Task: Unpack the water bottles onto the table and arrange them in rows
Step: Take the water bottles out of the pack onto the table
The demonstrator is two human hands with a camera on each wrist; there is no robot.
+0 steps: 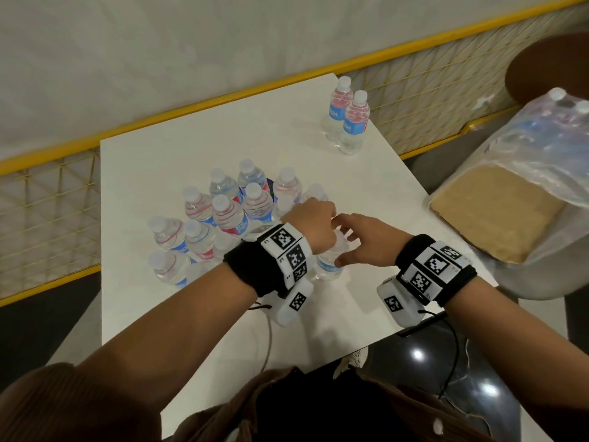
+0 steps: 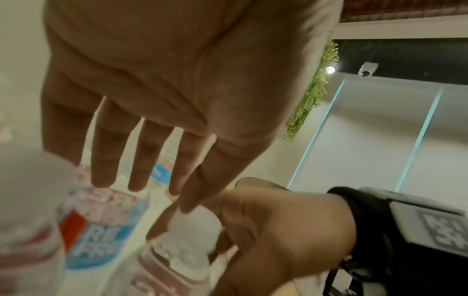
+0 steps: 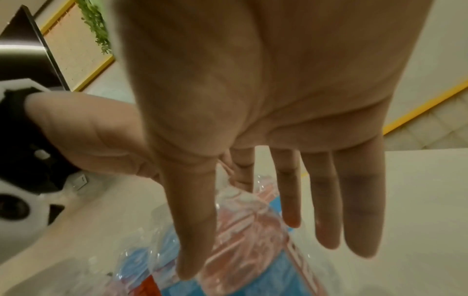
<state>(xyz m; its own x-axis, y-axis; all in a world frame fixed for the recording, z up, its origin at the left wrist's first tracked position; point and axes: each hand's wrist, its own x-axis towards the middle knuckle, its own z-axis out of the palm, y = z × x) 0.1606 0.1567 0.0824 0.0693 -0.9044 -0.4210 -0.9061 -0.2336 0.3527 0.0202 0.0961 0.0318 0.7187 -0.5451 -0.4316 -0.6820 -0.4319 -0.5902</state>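
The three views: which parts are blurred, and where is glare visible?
Head view: mostly sharp; the plastic-wrapped pack at the right edge is smeared, and bright glare spots sit on the dark floor. Left wrist view: the near bottles are blurred. Right wrist view: the right hand is soft.

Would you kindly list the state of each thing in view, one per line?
Clustered clear plastic water bottles: upright, capped, in rows.
Two far bottles: upright, apart from the cluster.
Bottle between the hands: upright on white table.
Plastic-wrapped pack: bottles remain inside.
Left hand: open.
Right hand: open.
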